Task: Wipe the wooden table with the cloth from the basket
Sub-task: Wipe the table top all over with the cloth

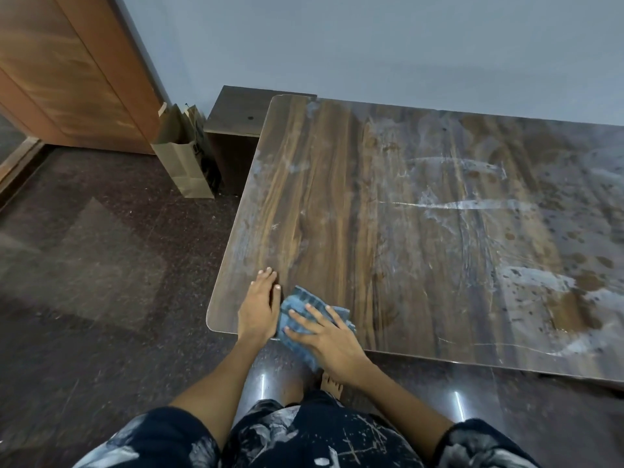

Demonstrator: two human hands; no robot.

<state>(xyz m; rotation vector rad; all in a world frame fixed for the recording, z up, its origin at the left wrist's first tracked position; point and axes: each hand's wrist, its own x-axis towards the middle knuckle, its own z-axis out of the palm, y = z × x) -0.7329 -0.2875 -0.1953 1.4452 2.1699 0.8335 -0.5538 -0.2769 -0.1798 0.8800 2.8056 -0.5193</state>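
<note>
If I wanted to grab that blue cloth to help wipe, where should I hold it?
Probably take the blue cloth from above, palm down, on its bunched middle. It lies crumpled at the near left corner of the wooden table, one end hanging over the near edge, so a flat spread hand like the right hand on it presses it best. The left hand rests beside it.

One table [388, 197], one cloth [300, 319], two hands, one paper bag [184, 163].

- Short sleeves [162, 437] of dark navy fabric with pale grey-white splatter print are worn.
- Both forearms are left bare.
- A bare foot [331, 386] is seen.
</note>
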